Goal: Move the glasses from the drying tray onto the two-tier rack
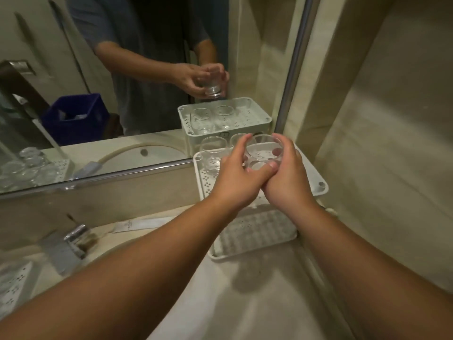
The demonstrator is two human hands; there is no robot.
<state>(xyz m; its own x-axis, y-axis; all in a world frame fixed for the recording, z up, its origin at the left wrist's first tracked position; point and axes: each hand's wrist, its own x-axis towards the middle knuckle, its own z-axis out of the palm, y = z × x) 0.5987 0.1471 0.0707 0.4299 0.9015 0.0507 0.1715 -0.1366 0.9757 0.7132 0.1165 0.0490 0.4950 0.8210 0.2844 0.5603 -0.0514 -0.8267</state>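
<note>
While both your hands meet above the rack's top shelf, they share one clear glass [263, 153] between them. Your left hand [235, 177] curls around the glass's near left side, fingers reaching up to its rim and thumb laid across the front. Your right hand [286, 175] wraps the right side, fingertips at the rim, and its thumb side touches your left thumb below the glass. The glass is upright, mouth up, held just over the top shelf [311, 173] of the white two-tier rack, which stands against the mirror [147, 69] at the right end of the counter. Two more glasses [212, 153] already stand on that shelf at its back left; the second one is mostly hidden behind your left fingers. The lower shelf [255, 231] sticks out toward you beneath your wrists, and I cannot tell whether anything sits on it further back. At the far left edge, a perforated white drying tray [14, 283] shows only in part, blurred; its glasses appear in the mirror's reflection. A folded paper card [139, 224] lies on the counter [257, 290] near the tap [73, 239].
</note>
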